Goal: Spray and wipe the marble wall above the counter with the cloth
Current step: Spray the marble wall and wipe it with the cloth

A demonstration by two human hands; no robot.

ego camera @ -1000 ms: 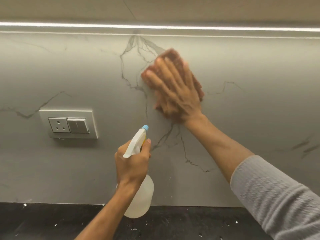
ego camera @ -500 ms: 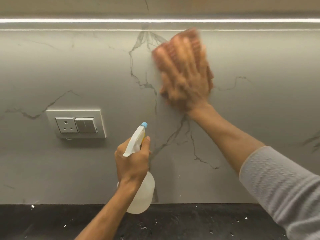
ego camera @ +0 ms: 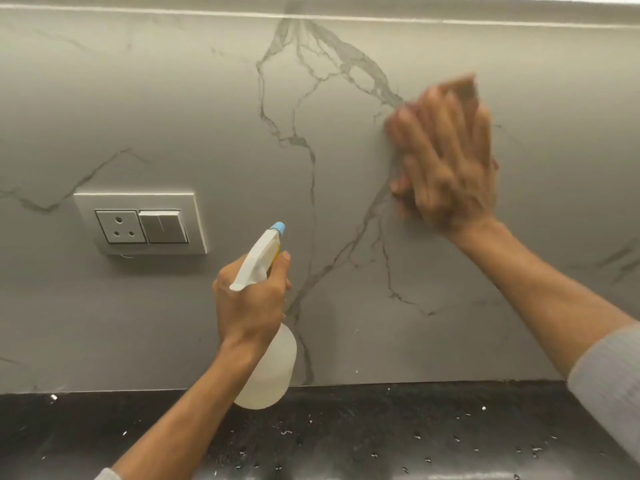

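The grey marble wall [ego camera: 173, 98] with dark veins fills most of the view. My right hand [ego camera: 446, 161] lies flat against it at the upper right, pressing a brownish-orange cloth [ego camera: 465, 86] to the stone; hand and cloth are motion-blurred, and only the cloth's top edge shows above the fingers. My left hand [ego camera: 249, 306] grips the neck of a white spray bottle [ego camera: 273, 372] low in the middle, a little off the wall. Its blue-tipped nozzle [ego camera: 278, 229] points up toward the wall.
A white socket-and-switch plate [ego camera: 138, 221] is set in the wall at the left. A black speckled counter [ego camera: 381, 434] runs along the bottom. A bright light strip [ego camera: 519, 22] lines the top of the wall.
My right hand has swept the cloth from the vein cluster at the centre up toward the light strip, then rightward and down. The left hand and bottle have stayed where they were.
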